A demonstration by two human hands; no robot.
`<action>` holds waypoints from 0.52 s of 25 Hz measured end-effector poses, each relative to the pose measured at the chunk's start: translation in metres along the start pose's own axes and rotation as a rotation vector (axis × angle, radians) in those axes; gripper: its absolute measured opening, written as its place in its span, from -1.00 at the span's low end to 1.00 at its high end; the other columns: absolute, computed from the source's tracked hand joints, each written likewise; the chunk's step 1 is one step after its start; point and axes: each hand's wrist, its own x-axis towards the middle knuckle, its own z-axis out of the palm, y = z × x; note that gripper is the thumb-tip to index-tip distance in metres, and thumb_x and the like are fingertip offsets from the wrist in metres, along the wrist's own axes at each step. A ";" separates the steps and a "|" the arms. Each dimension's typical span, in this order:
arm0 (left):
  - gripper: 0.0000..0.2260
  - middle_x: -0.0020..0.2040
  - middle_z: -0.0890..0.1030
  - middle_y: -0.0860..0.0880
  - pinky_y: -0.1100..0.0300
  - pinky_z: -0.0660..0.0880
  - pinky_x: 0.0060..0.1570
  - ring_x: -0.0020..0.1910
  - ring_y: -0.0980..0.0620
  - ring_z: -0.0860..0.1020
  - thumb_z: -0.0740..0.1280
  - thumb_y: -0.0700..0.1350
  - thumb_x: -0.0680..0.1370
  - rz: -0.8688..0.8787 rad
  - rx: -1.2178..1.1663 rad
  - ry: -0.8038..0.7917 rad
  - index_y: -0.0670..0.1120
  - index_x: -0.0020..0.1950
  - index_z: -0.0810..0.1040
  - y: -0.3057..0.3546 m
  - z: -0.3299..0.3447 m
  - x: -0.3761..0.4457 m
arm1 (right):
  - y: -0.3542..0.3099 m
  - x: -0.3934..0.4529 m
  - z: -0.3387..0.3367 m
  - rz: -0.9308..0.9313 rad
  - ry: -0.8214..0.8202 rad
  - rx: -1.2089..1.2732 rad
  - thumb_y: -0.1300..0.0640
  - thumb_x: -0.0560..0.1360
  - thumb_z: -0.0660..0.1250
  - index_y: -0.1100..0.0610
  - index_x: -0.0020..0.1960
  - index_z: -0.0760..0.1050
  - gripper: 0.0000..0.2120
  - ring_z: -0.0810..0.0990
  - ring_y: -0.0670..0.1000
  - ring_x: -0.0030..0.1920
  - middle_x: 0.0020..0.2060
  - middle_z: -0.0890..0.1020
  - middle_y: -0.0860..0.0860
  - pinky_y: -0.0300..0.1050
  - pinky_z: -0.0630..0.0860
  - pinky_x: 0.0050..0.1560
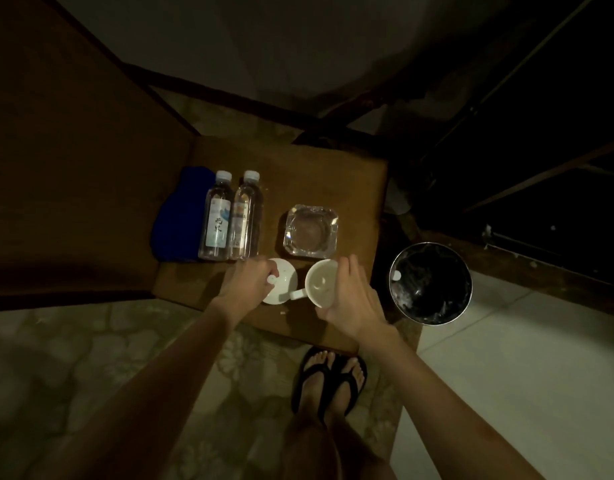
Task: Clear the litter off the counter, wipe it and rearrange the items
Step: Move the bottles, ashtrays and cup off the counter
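On a small brown wooden table [333, 174] stand two clear water bottles [229, 216] side by side, with a blue cloth [179, 220] lying to their left. A square glass ashtray [310, 230] sits right of the bottles. At the front edge a white cup lid [281, 275] lies beside a white mug [321, 282] whose handle points left. My left hand [246, 285] pinches the lid's knob. The fingers of my right hand [350, 296] lie straight against the mug's right side.
A round metal bin [430, 282] with a dark liner stands on the floor right of the table. A tiny white scrap [282, 312] lies near the table's front edge. My feet in black flip-flops [330, 379] are just below the table. A dark wooden panel rises at left.
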 end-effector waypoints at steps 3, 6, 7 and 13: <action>-0.78 0.17 0.56 -0.04 0.15 0.53 -0.05 0.05 -0.02 0.57 0.34 -0.16 0.54 -0.005 -0.006 -0.004 -0.01 0.18 0.57 -0.002 0.017 0.010 | 0.002 0.006 0.016 0.006 0.008 0.005 0.06 0.27 0.54 0.14 0.35 0.16 -0.20 0.31 0.04 0.29 0.27 0.23 0.01 -0.08 0.51 0.03; -0.78 0.18 0.54 -0.02 0.16 0.45 -0.06 0.07 -0.03 0.55 0.32 -0.18 0.55 0.003 0.010 -0.005 -0.02 0.18 0.56 0.002 0.027 0.014 | 0.001 0.007 0.023 0.023 0.003 0.017 0.07 0.27 0.55 0.15 0.35 0.15 -0.18 0.31 0.05 0.30 0.29 0.21 0.03 -0.06 0.54 0.07; -0.78 0.18 0.54 -0.02 0.15 0.46 -0.05 0.08 -0.04 0.55 0.32 -0.19 0.55 0.001 0.001 -0.002 -0.02 0.19 0.56 0.002 0.028 0.014 | 0.001 0.007 0.024 0.033 -0.002 0.015 0.08 0.27 0.55 0.15 0.36 0.14 -0.18 0.31 0.05 0.30 0.30 0.21 0.03 -0.08 0.53 0.08; -0.72 0.17 0.55 -0.03 0.06 0.53 0.07 0.10 -0.01 0.55 0.40 -0.13 0.51 -0.012 -0.120 -0.031 -0.01 0.21 0.51 0.000 0.012 0.007 | -0.004 -0.005 0.013 0.034 -0.015 0.036 -0.04 0.29 0.55 0.10 0.41 0.12 -0.13 0.25 0.04 0.35 0.33 0.21 0.02 -0.06 0.46 0.18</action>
